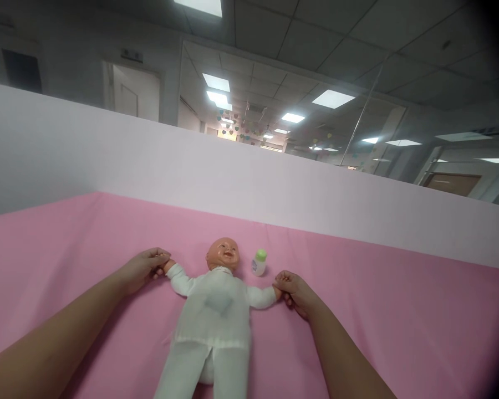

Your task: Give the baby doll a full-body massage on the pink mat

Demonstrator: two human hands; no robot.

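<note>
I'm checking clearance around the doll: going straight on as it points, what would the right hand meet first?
Beyond the doll's hand in its grasp, the right hand would probably meet the green-capped bottle first, though depth is unclear.

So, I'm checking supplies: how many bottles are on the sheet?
1: the bottle on the pink sheet, between the doll's head and the right hand. No others show; some could be hidden.

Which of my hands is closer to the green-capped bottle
Right. Your right hand, holding one arm of the doll, is just right of the bottle; your left hand, holding the other arm, is farther off, beyond the doll's head.
</note>
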